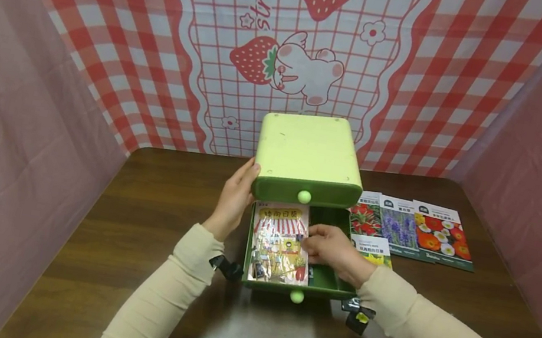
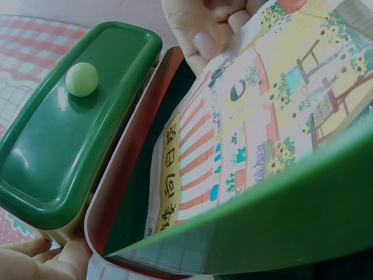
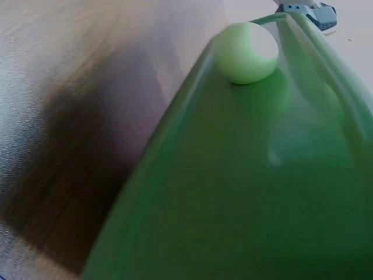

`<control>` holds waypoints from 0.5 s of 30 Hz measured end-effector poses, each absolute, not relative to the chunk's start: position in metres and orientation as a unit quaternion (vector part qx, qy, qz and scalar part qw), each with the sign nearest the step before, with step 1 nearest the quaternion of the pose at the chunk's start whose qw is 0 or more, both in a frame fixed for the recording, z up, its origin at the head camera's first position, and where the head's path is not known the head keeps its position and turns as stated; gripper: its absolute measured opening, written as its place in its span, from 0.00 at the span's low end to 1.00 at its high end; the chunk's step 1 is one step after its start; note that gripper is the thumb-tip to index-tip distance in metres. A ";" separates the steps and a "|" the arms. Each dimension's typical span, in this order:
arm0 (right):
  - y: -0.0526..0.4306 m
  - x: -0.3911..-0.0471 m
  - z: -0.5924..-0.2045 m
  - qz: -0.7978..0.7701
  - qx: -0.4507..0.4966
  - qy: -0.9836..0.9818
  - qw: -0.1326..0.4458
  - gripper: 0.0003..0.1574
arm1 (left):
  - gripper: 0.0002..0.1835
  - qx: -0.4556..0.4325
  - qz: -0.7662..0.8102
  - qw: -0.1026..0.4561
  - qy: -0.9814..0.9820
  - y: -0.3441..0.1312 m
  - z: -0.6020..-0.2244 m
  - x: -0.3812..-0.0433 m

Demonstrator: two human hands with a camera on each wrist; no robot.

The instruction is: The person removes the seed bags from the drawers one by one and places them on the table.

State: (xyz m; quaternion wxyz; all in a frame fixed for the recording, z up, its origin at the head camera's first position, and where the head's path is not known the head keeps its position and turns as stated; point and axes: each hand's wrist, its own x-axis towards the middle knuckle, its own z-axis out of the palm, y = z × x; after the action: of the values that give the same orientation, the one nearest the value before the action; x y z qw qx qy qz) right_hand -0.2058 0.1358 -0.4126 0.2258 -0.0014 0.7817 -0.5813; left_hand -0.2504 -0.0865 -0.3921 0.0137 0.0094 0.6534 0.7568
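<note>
A small two-drawer cabinet (image 1: pixel 309 145), pale yellow with green fronts, stands on the table. Its lower drawer (image 1: pixel 328 293) is pulled out, while the upper drawer (image 2: pixel 44 146) is closed. Inside the lower drawer, on the left, lies an illustrated seed packet (image 1: pixel 279 248) with a striped awning print. My right hand (image 1: pixel 335 251) reaches into the drawer and pinches that packet's right edge between thumb and fingers. The fingers of my left hand (image 1: pixel 235 199) rest against the cabinet's left side. The right wrist view has only the drawer front (image 3: pixel 233 175) with its round knob (image 3: pixel 246 53).
Right of the cabinet lie several seed packets with flower photos: a lavender one (image 1: pixel 399 225), one with orange and white flowers (image 1: pixel 442 236), a red-flowered one (image 1: pixel 366 218) and a yellow-flowered one (image 1: pixel 372 250). A checked strawberry cloth (image 1: pixel 161 55) hangs behind the wooden table (image 1: pixel 131 229).
</note>
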 end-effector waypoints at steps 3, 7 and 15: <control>0.133 -0.204 -0.415 -0.565 0.002 0.792 0.233 0.08 | 0.32 0.012 0.757 0.012 0.654 -0.086 -0.392 -0.250; 0.132 -0.203 -0.418 -0.545 -0.007 0.802 0.245 0.09 | 0.32 0.015 0.757 0.012 0.653 -0.086 -0.392 -0.250; 0.132 -0.201 -0.418 -0.542 -0.022 0.802 0.249 0.09 | 0.32 0.016 0.758 0.008 0.652 -0.086 -0.393 -0.251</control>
State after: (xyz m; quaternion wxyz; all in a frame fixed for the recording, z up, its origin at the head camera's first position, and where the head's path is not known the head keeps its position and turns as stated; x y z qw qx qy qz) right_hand -0.2007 0.1325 -0.4181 0.2493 -0.0216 0.8022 -0.5421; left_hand -0.2507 -0.0858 -0.3930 0.0078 0.0164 0.6523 0.7578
